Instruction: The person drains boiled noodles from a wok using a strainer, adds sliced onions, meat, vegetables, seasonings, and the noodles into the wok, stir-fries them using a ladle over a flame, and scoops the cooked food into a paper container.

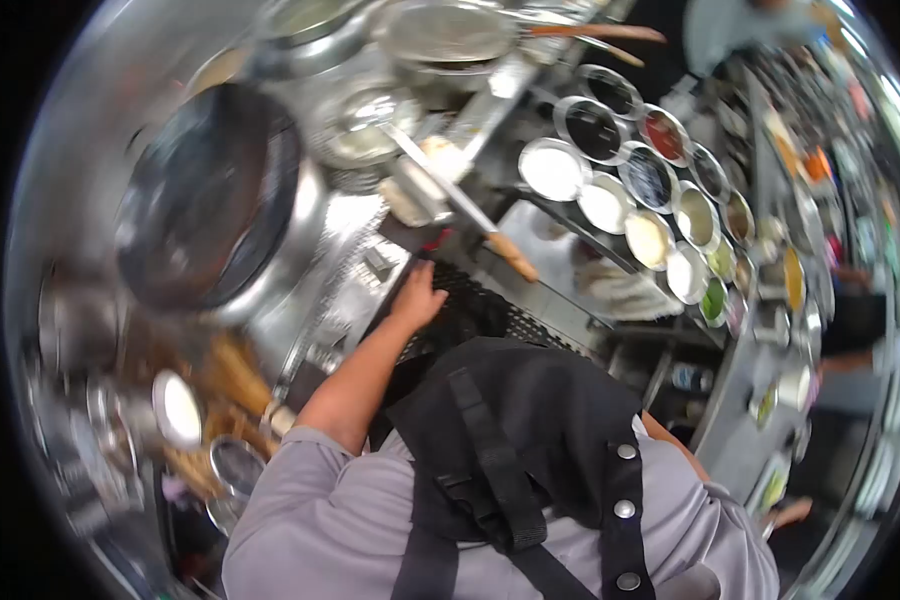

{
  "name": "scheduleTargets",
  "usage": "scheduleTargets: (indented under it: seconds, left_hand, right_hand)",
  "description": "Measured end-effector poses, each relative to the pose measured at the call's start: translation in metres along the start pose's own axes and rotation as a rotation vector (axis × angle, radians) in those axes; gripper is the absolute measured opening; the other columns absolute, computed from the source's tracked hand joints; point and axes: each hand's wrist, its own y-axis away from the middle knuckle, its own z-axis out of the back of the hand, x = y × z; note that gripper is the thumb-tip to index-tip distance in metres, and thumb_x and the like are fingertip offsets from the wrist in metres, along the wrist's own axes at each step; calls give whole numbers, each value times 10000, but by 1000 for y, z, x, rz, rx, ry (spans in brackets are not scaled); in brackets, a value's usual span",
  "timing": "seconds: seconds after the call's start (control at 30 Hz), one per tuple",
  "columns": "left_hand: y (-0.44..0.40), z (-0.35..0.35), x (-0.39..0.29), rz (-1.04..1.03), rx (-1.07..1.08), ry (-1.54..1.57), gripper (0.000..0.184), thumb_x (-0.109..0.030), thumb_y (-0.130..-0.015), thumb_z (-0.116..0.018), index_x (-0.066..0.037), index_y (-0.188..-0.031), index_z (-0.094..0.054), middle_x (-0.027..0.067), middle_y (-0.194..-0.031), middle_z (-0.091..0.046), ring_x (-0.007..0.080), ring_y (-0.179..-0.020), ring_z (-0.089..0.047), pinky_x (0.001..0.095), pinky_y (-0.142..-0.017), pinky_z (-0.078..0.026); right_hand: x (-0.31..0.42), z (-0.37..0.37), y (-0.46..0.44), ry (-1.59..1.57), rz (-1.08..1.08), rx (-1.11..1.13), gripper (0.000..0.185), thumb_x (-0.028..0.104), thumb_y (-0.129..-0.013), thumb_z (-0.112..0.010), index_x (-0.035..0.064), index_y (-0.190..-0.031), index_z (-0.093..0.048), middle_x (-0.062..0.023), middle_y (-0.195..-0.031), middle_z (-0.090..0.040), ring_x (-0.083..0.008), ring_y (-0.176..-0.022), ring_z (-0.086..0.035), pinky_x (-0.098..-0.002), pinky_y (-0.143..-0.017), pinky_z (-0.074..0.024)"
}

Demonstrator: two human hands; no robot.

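Note:
My left hand (418,298) reaches down by the front edge of the steel stove (355,275). Its thumb stands apart from the fingers, which stretch toward the stove front, and I see nothing held in it. Close above it shows a small red part (437,240). A ladle (450,190) with a wooden handle end rests over a round metal container (365,125), its handle sticking out past the stove edge. To the left a large dark wok (210,200) sits tilted on the stove. My right hand is out of sight; only a bit of that arm shows beside the apron.
Right of the ladle, several round containers of sauces and seasonings (650,178) stand in rows above a steel counter. A strainer (448,35) lies at the top. Beneath the ladle is a black perforated mat (530,330). Other people's arms (850,362) show at far right.

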Motion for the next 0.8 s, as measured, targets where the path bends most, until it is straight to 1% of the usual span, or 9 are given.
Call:
scheduleTargets:
  seconds: [0.1,0.17,0.3,0.43,0.5,0.57,0.63,0.7,0.8]
  left_hand:
    - [-55,-24,6,-74,50,-25,911,-258,-912,-690,64,-1570,-150,294,-1643,-144,402,-1526,-206,417,-1244,-241]
    - [-87,-47,17,-133,61,-62,981,-281,-904,-708,58,-1582,-86,278,-1663,-55,382,-1548,-139,423,-1255,-215]
    - [-125,-70,1,31,156,-231,1009,-282,-866,-754,15,-1593,-122,247,-1676,-34,425,-1546,-92,446,-1265,-174]
    - [-166,-62,-2,-21,741,-620,898,-337,-907,-671,-98,-1617,-175,222,-1681,-86,460,-1540,-65,450,-1269,-148]
    - [-154,-78,-19,-82,669,-960,738,-316,-937,-579,-71,-1579,-311,243,-1654,-190,486,-1529,-70,484,-1242,-229]
    - [-143,-108,-9,-198,625,-1216,705,-377,-932,-570,-22,-1517,-399,211,-1572,-397,375,-1480,-332,501,-1180,-330]
    - [-126,-147,-66,-341,904,-1011,460,-247,-878,-622,-45,-1291,-653,227,-1397,-583,387,-1346,-511,482,-1103,-442]
    - [-82,-183,-175,-534,781,-496,410,-324,-857,-699,-22,-1135,-698,216,-1133,-697,405,-1098,-646,490,-944,-510]
    - [-36,-214,-378,-900,518,11,270,-206,-912,-659,-18,-1105,-672,182,-1007,-664,384,-979,-639,459,-852,-514]
  right_hand:
    - [11,-4,72,208,157,-54,494,382,-968,-599,28,-1312,-601,-215,-1184,-695,-363,-1095,-672,-394,-922,-520]
    - [56,28,115,-369,-429,-45,485,347,-951,-621,33,-1319,-601,-205,-1156,-711,-340,-1087,-682,-391,-922,-517]
    - [-56,-53,165,-892,-489,-278,437,267,-967,-615,40,-1339,-598,-198,-1168,-714,-300,-1077,-683,-385,-933,-510]
    - [-41,-50,216,-658,-502,-266,392,168,-1017,-473,68,-1380,-579,-223,-1258,-673,-388,-1194,-629,-416,-991,-485]
    - [-45,-42,245,-436,-573,-183,397,239,-1025,-470,75,-1365,-594,-222,-1309,-643,-417,-1241,-588,-441,-1011,-473]
    - [-85,-65,248,-676,-621,-195,418,280,-1010,-498,93,-1370,-597,-231,-1321,-635,-405,-1246,-591,-446,-1017,-469]
    - [-83,-24,254,-642,-641,-214,422,314,-998,-515,102,-1352,-604,-237,-1283,-652,-407,-1232,-600,-456,-1002,-473]
    - [-123,-24,252,-425,-307,-211,389,288,-990,-539,95,-1321,-612,-234,-1207,-681,-417,-1152,-634,-450,-958,-493]
    - [-174,-18,224,-712,-247,-431,358,234,-970,-609,82,-1295,-620,-200,-1071,-704,-359,-984,-677,-421,-885,-524]
